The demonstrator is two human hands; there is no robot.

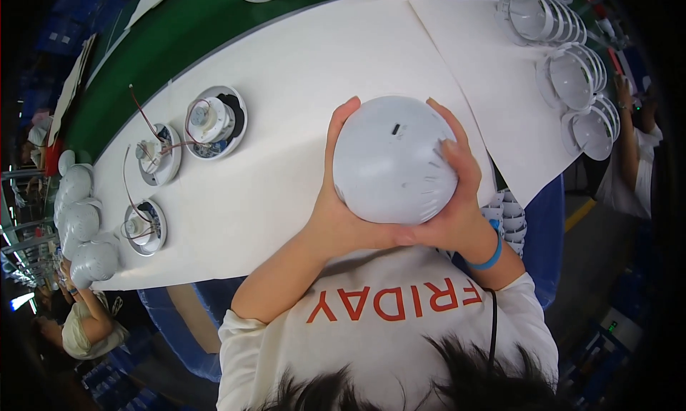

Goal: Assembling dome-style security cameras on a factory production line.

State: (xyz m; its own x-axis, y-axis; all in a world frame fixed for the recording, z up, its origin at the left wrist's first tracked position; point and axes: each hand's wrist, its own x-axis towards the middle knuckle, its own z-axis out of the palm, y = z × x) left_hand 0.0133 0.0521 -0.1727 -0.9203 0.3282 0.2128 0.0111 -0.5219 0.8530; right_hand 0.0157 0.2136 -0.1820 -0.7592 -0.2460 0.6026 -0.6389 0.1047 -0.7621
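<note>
Both my hands are wrapped round a smooth white dome-shaped housing (393, 169) above the white tabletop. My left hand (343, 214) closes on its left side, fingers up along the edge. My right hand (461, 204) grips the right side, with fingers bent over the top near a row of short slots. The dome has a small dark rectangular opening near its upper middle. Its underside is hidden. To the left lie three round white units with circuit boards and thin wires: an upper one (213, 121), a middle one (158, 156) and a lower one (144, 227).
White domes (80, 221) line the table's left end. Nested clear-and-white covers (572, 75) stand at the right. Behind the white tabletop (300, 75) runs a green surface (168, 57). Blue bins (547, 232) sit below the near edge. Other people (93, 322) work at both sides.
</note>
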